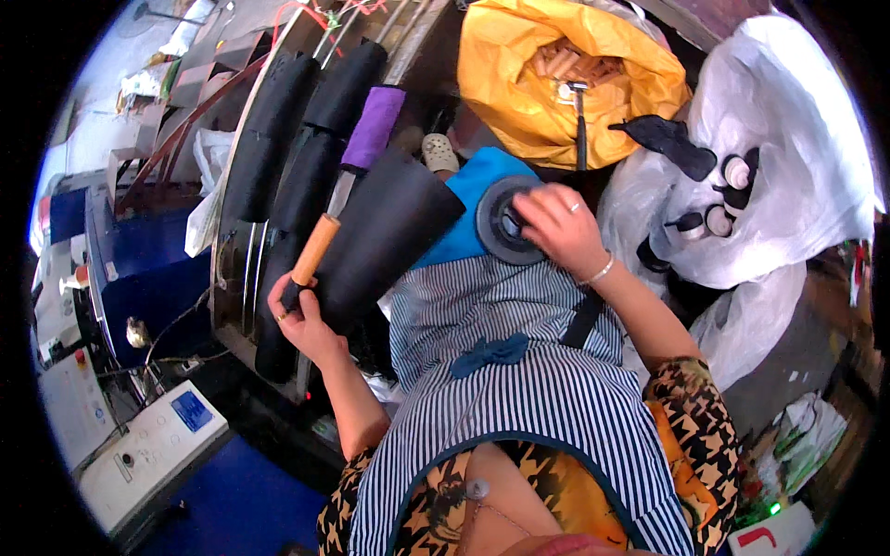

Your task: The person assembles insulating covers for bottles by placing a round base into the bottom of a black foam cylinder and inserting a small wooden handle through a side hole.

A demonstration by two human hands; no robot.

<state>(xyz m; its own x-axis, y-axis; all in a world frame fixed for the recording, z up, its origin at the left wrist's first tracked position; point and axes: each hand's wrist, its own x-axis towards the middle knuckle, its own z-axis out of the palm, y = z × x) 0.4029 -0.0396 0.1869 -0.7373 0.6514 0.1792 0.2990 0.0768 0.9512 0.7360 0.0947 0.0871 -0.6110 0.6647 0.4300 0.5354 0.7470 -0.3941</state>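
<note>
My left hand (308,320) is closed around the black end piece of a metal rod. A light-orange tube (316,250) sits just above my fingers, and a purple sleeve (374,128) covers the rod farther up. Beside it, a wide black tapered roll (385,232) leans toward my lap. My right hand (563,232) is bent over a dark grey round disc (489,243), its fingertips gripping near the middle hole. Under the disc lies a blue cloth (475,172), spread over my striped apron (501,310). The fingers partly hide the disc's centre.
A yellow bag (496,79) of light-orange tubes stands ahead, with a black-handled tool (581,125) at its rim. To the right, a clear plastic bag (788,222) holds black and white round parts. Black rolls (269,139) line a tray at left. A control box (153,463) stands lower left.
</note>
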